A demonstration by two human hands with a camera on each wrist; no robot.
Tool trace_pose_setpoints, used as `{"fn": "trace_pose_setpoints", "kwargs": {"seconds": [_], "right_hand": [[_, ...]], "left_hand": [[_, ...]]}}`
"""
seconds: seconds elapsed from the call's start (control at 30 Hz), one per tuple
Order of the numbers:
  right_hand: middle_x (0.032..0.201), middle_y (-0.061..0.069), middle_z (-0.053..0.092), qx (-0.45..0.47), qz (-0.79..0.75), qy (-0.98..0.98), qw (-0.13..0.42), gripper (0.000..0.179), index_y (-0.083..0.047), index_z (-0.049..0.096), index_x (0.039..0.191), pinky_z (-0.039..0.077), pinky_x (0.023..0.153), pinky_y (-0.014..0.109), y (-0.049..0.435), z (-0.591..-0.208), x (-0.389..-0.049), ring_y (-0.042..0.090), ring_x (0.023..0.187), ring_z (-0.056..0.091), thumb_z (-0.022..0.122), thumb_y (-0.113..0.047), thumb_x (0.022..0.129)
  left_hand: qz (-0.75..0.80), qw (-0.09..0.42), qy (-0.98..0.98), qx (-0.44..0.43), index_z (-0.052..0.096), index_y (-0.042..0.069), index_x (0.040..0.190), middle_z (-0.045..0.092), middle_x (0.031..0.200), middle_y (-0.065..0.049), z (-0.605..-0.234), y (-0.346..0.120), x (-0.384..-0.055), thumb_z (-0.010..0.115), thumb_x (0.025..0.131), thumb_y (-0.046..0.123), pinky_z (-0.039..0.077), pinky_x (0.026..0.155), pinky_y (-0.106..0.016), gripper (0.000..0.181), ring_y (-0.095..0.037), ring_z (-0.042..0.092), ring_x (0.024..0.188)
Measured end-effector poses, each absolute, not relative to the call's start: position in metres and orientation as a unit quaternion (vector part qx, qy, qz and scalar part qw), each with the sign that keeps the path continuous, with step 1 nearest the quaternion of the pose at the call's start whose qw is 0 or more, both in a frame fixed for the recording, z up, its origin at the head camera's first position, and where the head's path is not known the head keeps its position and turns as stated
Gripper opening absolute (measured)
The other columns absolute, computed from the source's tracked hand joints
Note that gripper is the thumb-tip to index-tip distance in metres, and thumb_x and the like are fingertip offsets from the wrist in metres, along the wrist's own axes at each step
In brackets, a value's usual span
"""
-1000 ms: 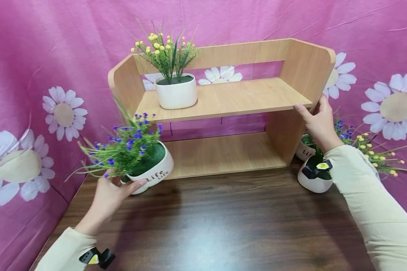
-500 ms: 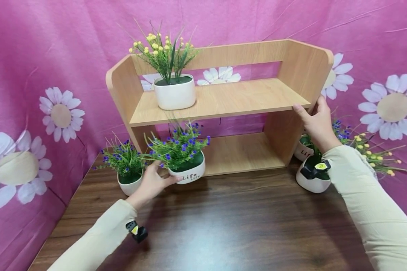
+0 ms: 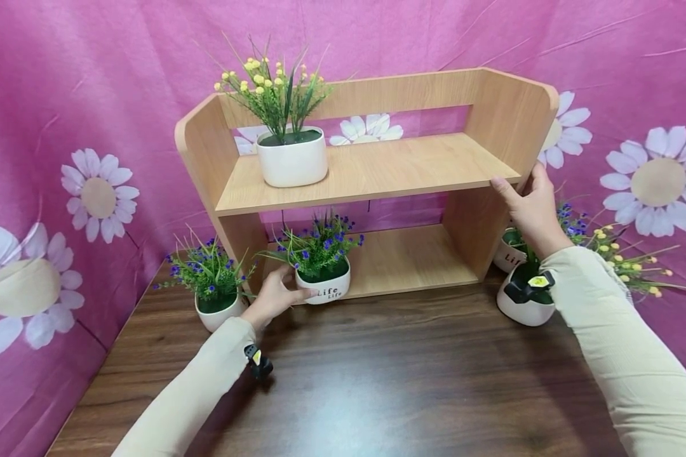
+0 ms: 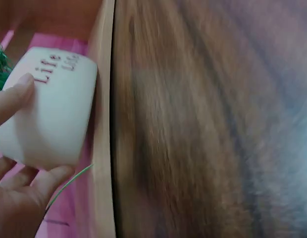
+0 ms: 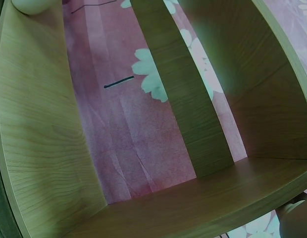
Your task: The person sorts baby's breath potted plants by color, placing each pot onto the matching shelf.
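Note:
My left hand (image 3: 273, 295) grips a white oval flowerpot (image 3: 323, 287) of small blue-purple flowers, thumb on its front beside the word "Life". The pot is upright at the front left of the lower board of a two-tier wooden shelf (image 3: 400, 162). In the left wrist view, the pot's base (image 4: 86, 134) sits right at the board's front edge, fingers round its end. My right hand (image 3: 536, 206) holds the shelf's right side panel, with the thumb at the upper board's front corner and the fingers behind the panel. Another white pot (image 3: 293, 162) with yellow flowers stands on the upper board.
On the dark wood table (image 3: 377, 374), a blue-flowered pot (image 3: 217, 311) stands left of the shelf. Right of it, partly behind my right wrist, are a yellow-flowered pot (image 3: 523, 310) and a pot (image 3: 507, 257) marked "Life". A pink daisy-print cloth (image 3: 120, 57) hangs behind.
My left hand has carried the blue-flowered pot rightward from the table's left side to the lower board, and the tilted pot is now upright. My right hand keeps its hold on the shelf.

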State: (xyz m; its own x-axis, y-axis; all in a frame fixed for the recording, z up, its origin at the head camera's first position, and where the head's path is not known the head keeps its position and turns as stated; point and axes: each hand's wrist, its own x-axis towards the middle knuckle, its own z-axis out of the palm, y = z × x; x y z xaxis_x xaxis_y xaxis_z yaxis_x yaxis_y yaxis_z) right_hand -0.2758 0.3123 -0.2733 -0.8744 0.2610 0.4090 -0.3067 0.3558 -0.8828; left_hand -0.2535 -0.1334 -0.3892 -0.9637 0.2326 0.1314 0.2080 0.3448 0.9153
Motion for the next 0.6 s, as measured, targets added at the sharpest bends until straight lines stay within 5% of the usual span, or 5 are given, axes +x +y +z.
{"fn": "trace_pose_setpoints", "kwargs": {"seconds": [0.6], "right_hand": [[0.142, 0.012, 0.042, 0.018, 0.576, -0.775, 0.258, 0.063, -0.019, 0.031, 0.146, 0.034, 0.110, 0.038, 0.311, -0.274, -0.276, 0.014, 0.123, 0.045, 0.063, -0.026, 0.093]], "left_hand": [[0.581, 0.075, 0.799, 0.135, 0.027, 0.000, 0.149, 0.043, 0.143, -0.025, -0.408, -0.154, -0.292, 0.070, 0.087, 0.008, 0.032, 0.109, -0.051, 0.075, -0.039, 0.039, 0.132]]}}
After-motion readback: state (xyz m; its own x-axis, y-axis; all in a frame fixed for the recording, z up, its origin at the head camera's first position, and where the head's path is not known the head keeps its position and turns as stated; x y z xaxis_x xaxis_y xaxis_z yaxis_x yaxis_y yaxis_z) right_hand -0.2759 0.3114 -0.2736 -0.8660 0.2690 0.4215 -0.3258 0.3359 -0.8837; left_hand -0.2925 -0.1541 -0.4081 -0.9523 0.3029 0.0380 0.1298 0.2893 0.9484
